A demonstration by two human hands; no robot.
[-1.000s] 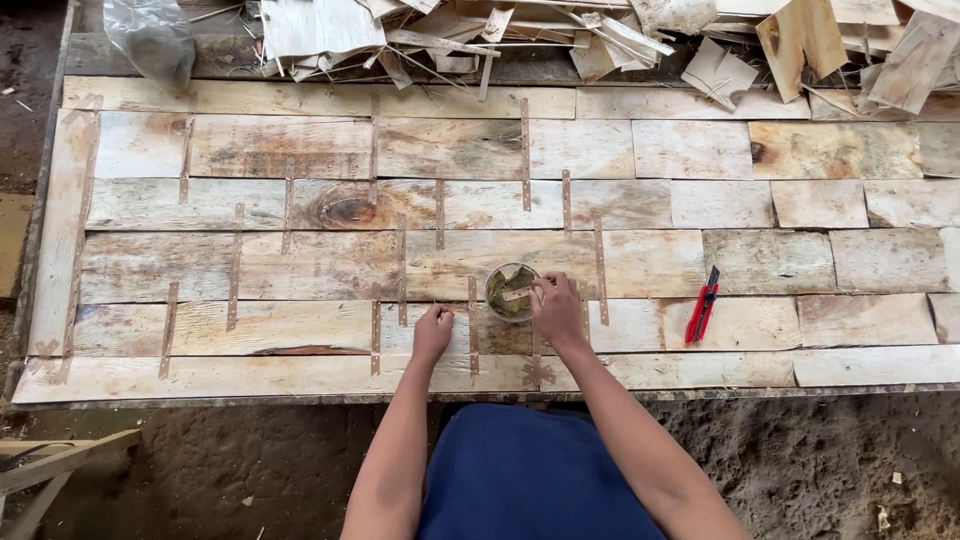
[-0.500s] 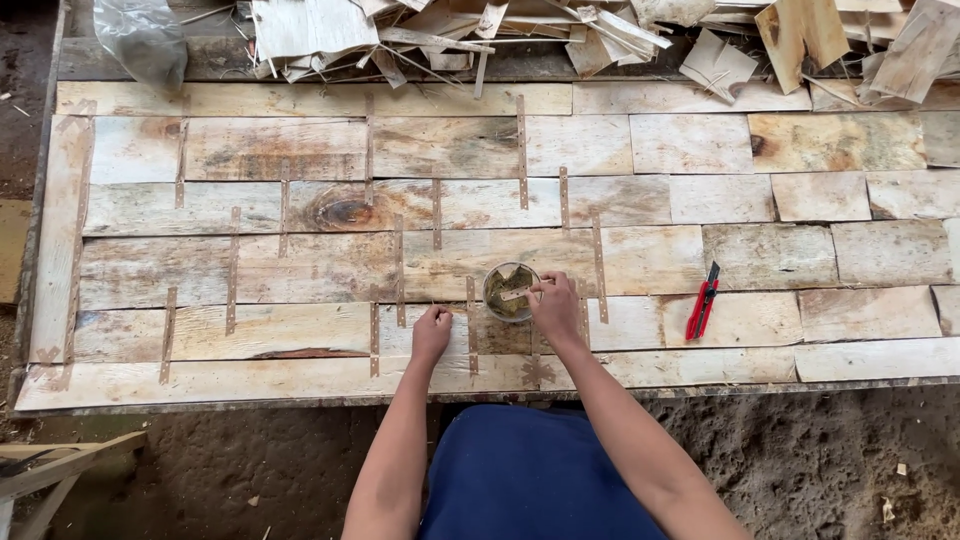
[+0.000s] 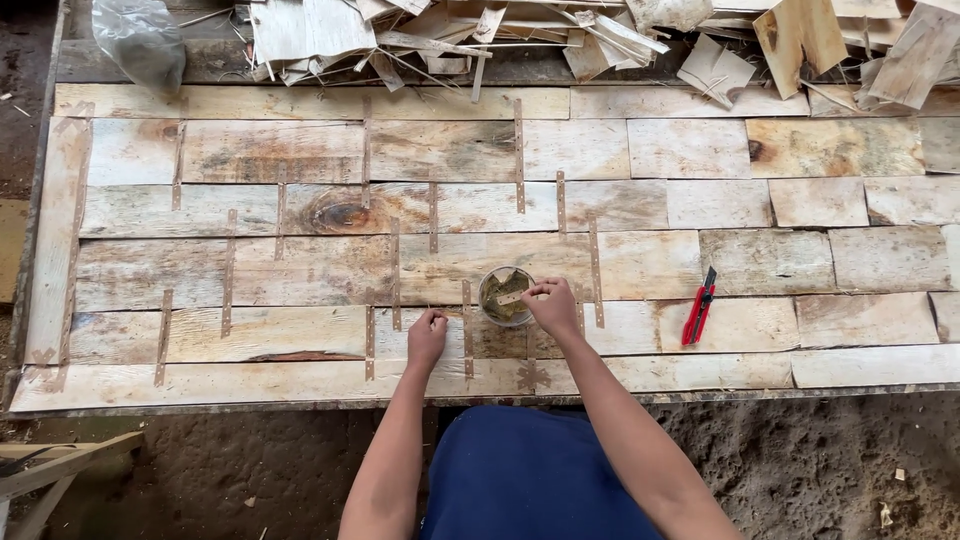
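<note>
Pale veneer sheets [image 3: 480, 270] lie edge to edge over a wide panel, their seams bridged by short brown tape strips [image 3: 395, 275]. Near the front edge stands a small round cup [image 3: 505, 296] of greenish-brown paste, resting on the veneer just left of the right hand [image 3: 553, 305]. That hand pinches a thin stick [image 3: 512, 296] between fingertips, its tip down in the cup. The left hand [image 3: 427, 338] rests on the veneer beside a taped seam, fingers curled and pressing down, holding nothing that I can make out. A red cutter [image 3: 698, 308] lies well apart to the right; offcuts [image 3: 560, 40] and a plastic bag [image 3: 140, 45] are heaped along the far edge. The cup looks light and sits right against the working hand, so a careless lift of the stick could probably tip it and spill paste over the sheets. A drip from the stick could also foul a seam, and easing the left hand's pressure might let a loose sheet shift.
</note>
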